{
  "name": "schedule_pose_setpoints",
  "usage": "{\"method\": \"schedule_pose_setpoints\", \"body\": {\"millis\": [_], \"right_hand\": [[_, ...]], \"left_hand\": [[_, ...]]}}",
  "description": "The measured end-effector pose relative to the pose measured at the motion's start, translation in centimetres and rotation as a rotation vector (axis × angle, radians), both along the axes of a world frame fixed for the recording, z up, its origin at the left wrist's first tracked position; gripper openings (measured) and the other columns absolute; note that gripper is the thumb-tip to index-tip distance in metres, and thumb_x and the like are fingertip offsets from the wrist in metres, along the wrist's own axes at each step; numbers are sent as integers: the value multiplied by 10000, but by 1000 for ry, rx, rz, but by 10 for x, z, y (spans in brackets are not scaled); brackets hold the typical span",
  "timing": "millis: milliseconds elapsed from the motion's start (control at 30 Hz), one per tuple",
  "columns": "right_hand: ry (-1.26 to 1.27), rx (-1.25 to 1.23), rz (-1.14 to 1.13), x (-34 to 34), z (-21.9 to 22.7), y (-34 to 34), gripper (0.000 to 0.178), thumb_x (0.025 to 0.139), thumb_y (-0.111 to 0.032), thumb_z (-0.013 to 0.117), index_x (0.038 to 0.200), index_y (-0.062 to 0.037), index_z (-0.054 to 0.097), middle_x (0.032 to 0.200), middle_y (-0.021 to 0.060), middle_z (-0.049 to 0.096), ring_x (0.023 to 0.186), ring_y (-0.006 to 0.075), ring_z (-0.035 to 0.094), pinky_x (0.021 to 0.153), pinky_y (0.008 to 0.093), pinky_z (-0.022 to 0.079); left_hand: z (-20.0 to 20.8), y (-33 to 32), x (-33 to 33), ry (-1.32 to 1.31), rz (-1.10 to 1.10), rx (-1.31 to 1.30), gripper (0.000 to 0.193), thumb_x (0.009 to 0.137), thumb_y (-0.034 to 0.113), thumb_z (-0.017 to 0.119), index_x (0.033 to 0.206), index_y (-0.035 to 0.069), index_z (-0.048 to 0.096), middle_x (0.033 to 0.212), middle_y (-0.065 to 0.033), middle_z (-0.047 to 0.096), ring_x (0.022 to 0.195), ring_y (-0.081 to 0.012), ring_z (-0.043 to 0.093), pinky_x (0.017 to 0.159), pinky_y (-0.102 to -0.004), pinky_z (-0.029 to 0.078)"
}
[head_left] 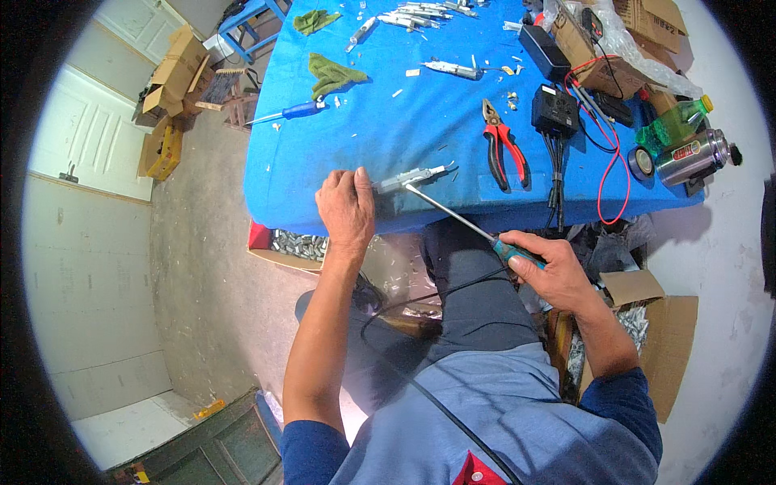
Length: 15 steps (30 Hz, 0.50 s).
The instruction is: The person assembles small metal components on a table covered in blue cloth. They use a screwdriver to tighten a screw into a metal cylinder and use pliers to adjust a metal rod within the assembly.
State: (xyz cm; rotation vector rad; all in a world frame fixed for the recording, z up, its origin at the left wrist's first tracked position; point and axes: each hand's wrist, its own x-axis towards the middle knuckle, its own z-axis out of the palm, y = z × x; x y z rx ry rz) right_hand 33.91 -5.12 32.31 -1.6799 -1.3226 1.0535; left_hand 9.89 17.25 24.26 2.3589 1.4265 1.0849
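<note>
My left hand [347, 206] is closed on one end of a slim grey-white device [411, 179] near the front edge of the blue-covered table [436, 137]. Thin bits stick out of the device's far right end. In my right hand [550, 271] is a screwdriver [453, 215] with a blue-and-black handle and a long metal shaft. Its tip meets the device around the middle. Just right of the device lie pliers [503, 149] with red-and-black handles. The part of the device inside my left fingers is hidden.
A second screwdriver [301, 111] and green cloths [333, 76] lie at the left. Several similar devices [416, 16] are at the back. On the right stand a black box [555, 111], a red cable [612, 182], a steel flask [693, 159] and a green bottle [675, 121]. Below sits a carton of metal pieces [299, 244].
</note>
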Motion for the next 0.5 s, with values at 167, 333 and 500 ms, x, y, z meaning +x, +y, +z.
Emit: {"method": "schedule_pose_setpoints", "body": {"millis": [167,333,500], "right_hand": [[85,-69,-39,-3,-3,-1,351,877,-118,640,1218,-34,628,866,79,669,718,86,582,675,269,491],[77,-14,-42,-5,0,0,353,883,-124,640,1224,-34,628,822,58,661,705,73,566,664,261,485],[33,-20,-30,-4,-1,-1,349,885,-123,640,1222,-36,630,810,56,660,703,72,565,665,262,486]], "left_hand": [[6,-8,0,6,-7,-39,304,897,323,652,834,26,672,894,-117,625,863,-314,581,783,-404,429],[15,-15,-5,-1,-48,-114,301,830,319,721,852,22,680,938,-108,632,894,-304,585,820,-398,440],[14,-18,-7,-26,-73,-117,296,841,313,714,872,21,684,965,-113,631,920,-303,583,836,-403,442]]}}
